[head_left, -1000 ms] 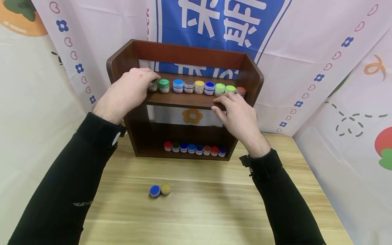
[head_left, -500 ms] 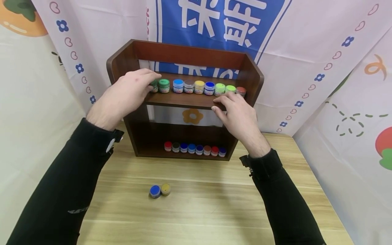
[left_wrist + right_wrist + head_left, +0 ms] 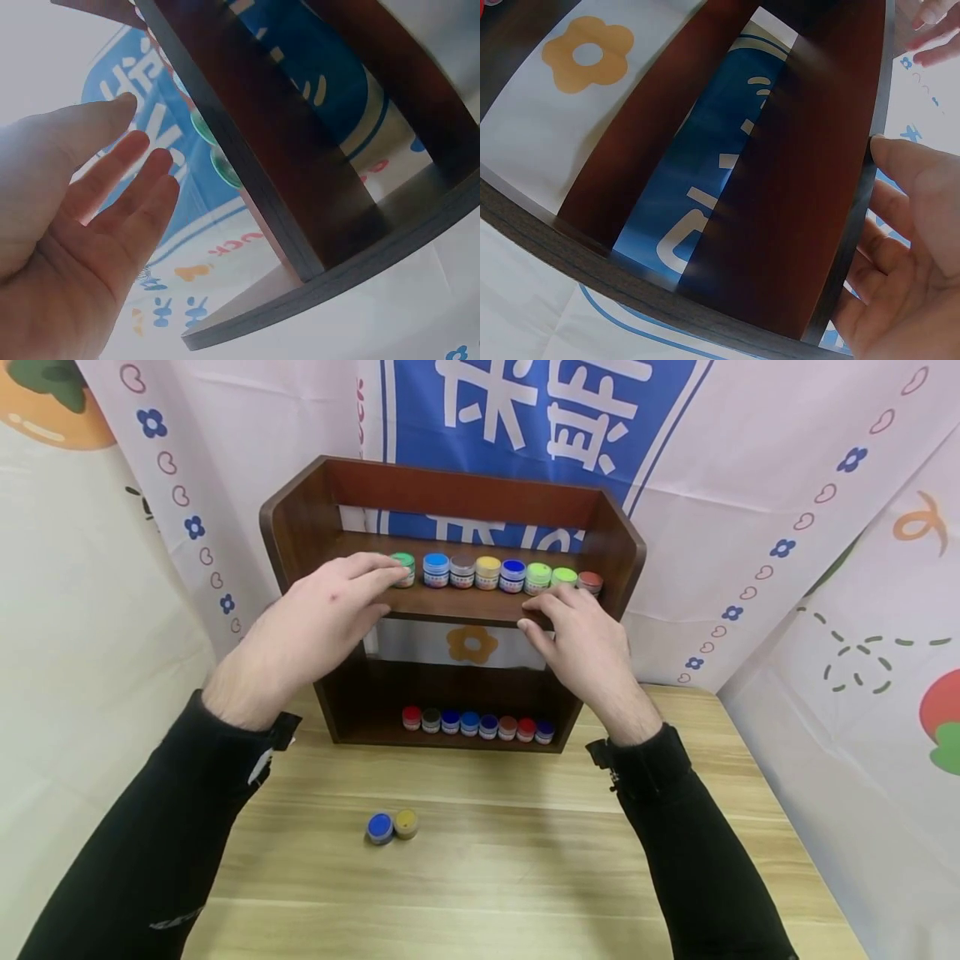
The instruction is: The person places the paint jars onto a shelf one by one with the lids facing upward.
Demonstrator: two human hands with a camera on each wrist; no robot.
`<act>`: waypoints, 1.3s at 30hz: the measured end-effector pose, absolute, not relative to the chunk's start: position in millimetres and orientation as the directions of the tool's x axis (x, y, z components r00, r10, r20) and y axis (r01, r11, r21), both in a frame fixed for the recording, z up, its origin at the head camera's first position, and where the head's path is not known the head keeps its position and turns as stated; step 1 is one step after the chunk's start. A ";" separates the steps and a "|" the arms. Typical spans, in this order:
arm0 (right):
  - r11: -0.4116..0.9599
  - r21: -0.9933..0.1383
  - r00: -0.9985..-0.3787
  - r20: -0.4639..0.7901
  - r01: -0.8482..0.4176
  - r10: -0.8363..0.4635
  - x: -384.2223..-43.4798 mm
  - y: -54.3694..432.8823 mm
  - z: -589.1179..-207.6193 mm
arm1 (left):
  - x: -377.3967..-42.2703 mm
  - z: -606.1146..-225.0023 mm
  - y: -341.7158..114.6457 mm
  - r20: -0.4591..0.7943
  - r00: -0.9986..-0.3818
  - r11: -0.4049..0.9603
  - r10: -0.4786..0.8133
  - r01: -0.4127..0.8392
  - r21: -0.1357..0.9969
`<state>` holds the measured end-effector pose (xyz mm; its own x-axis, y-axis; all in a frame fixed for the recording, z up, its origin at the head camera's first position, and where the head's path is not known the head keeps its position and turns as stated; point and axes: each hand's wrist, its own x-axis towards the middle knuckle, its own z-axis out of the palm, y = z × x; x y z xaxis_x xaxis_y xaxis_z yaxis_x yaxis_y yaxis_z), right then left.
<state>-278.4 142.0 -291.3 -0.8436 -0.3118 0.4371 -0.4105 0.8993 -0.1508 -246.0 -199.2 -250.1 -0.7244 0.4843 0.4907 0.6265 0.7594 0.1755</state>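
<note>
A dark brown two-tier rack (image 3: 450, 602) bears a row of small paint jars on its upper shelf. My left hand (image 3: 315, 618) hovers before the left end of that row, covering the leftmost jar and part of a green-lidded paint jar (image 3: 406, 570). The left wrist view shows this hand (image 3: 82, 217) with fingers loosely extended, apart from the shelf edge and holding nothing. At the right end, my right hand (image 3: 588, 647) rests at the upper shelf's front edge, below a lime-lidded jar (image 3: 564, 577). In the right wrist view its thumb (image 3: 900, 154) touches the edge, fingers relaxed.
Several more paint jars (image 3: 469, 724) line the lower shelf. A blue-lidded jar (image 3: 380, 828) and a yellow-lidded jar (image 3: 406, 823) sit side by side on the wooden table (image 3: 480, 877). A printed cloth (image 3: 712, 527) hangs behind the rack.
My left hand has come off the leftmost dark green jar and shifted down and slightly right, now covering that jar. The right hand has stayed still.
</note>
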 end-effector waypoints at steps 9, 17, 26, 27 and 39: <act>0.900 -0.147 -0.844 0.437 -0.409 -0.312 -278.2 142.0 -291.3 | -226.8 -268.5 -195.3 0.488 -0.691 0.737 0.533 0.663 0.134; 0.901 -0.144 -0.844 0.437 -0.408 -0.312 -279.7 142.2 -291.4 | -219.6 -289.4 -193.5 0.488 -0.660 0.710 0.571 0.696 0.111; 0.902 -0.140 -0.841 0.441 -0.409 -0.313 -279.6 142.4 -291.8 | -217.7 -323.1 -183.0 0.385 -0.666 0.678 0.639 0.724 0.128; 0.902 -0.140 -0.841 0.441 -0.409 -0.314 -279.6 142.4 -291.9 | -217.1 -327.1 -181.4 0.373 -0.668 0.675 0.644 0.726 0.133; 0.900 -0.132 -0.834 0.450 -0.415 -0.318 -279.5 142.7 -292.2 | -210.8 -368.3 -166.8 0.177 -0.664 0.644 0.726 0.748 0.164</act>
<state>-279.5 142.7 -292.2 -0.8342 -0.3182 0.4505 -0.4148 0.9002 -0.1323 -210.8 -166.8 -368.3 -0.6642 0.7263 0.1769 0.7475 0.6436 0.1643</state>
